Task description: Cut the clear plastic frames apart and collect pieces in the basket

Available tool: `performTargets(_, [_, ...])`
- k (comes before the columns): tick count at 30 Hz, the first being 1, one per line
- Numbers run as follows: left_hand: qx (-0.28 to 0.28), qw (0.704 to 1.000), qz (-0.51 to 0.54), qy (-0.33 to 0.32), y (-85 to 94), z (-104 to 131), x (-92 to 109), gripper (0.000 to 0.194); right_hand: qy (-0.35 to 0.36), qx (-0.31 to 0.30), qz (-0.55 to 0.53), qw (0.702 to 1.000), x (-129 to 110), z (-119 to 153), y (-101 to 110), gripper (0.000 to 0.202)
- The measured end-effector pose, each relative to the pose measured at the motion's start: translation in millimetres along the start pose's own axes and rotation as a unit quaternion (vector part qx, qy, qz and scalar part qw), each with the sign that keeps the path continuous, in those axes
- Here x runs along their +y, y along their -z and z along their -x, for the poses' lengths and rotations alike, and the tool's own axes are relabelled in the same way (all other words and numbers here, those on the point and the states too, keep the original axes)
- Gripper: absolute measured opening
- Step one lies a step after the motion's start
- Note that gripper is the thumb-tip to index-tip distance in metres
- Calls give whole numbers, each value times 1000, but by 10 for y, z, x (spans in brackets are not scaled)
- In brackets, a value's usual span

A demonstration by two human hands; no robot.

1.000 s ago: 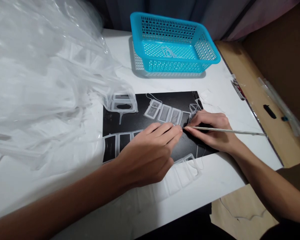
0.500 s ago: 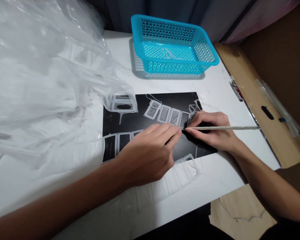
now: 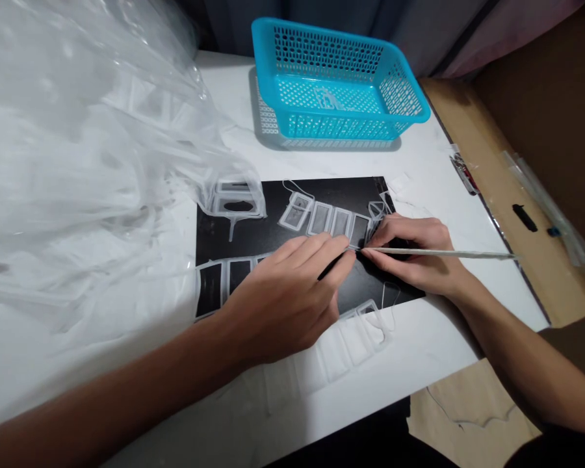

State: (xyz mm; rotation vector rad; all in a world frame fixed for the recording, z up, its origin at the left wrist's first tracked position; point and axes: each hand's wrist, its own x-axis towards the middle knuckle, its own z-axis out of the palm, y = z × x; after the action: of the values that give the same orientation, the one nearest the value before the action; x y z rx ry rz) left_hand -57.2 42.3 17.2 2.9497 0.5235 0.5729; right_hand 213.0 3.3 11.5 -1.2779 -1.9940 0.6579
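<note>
My right hand (image 3: pixel 414 255) pinches a long, thin pale stick (image 3: pixel 468 253), which points away to the right. Its fingertips rest at the lower right end of a strip of translucent rectangular frames (image 3: pixel 322 220) on a black sheet (image 3: pixel 268 227). Beside them, almost touching, are the bent, closed fingers of my left hand (image 3: pixel 297 286). What they grip, if anything, is hidden under the hand. A second translucent frame strip (image 3: pixel 224 286) runs beneath my left hand, and another (image 3: pixel 346 348) lies over the front edge of the sheet.
Crumpled clear plastic (image 3: pixel 78 149) heaps over the left of the white table (image 3: pixel 394 370). A turquoise basket (image 3: pixel 341 130) with a clear scrap inside stands at the back. Small metal clippers (image 3: pixel 464 174) lie near the right edge, by cardboard (image 3: pixel 497 156) holding a black piece (image 3: pixel 524 218).
The view has shifted slightly. The outer end of the stick has dipped a little, and my left fingers have spread slightly apart. Both hands otherwise stay at the same spot.
</note>
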Motion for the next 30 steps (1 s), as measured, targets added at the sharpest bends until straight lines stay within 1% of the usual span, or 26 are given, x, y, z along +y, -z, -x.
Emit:
performTargets(4, [-19, 1000, -2, 5, -24, 8, -5, 48, -2, -1, 6, 1000, -8, -3, 0, 15])
performTargets(7, [-36, 999, 5, 10, -59, 21, -16, 55, 12, 0, 19, 1000, -11, -19, -10, 14])
performTargets(9, [-40, 999, 11, 7, -79, 24, -25, 56, 26, 2, 29, 999, -16, -33, -17, 14])
performTargets(13, [-33, 999, 22, -1, -102, 17, -45, 54, 49, 7, 34, 998, -21, -53, -27, 16])
performTargets(16, [-24, 999, 42, 5, -111, 12, -63, 53, 52, 9, 35, 998, -16, -53, -35, 16])
performTargets(22, [-9, 993, 110, 38, -118, 16, -119, 47, 43, 9, 28, 999, -3, -43, -47, 15])
performTargets(26, [-16, 989, 137, 52, -107, 0, -135, 44, 34, -1, 7, 999, 1, -42, -37, 15])
performTargets(30, [-28, 988, 139, 62, -82, -9, -129, 44, 31, -9, -4, 999, 8, -45, -29, 14])
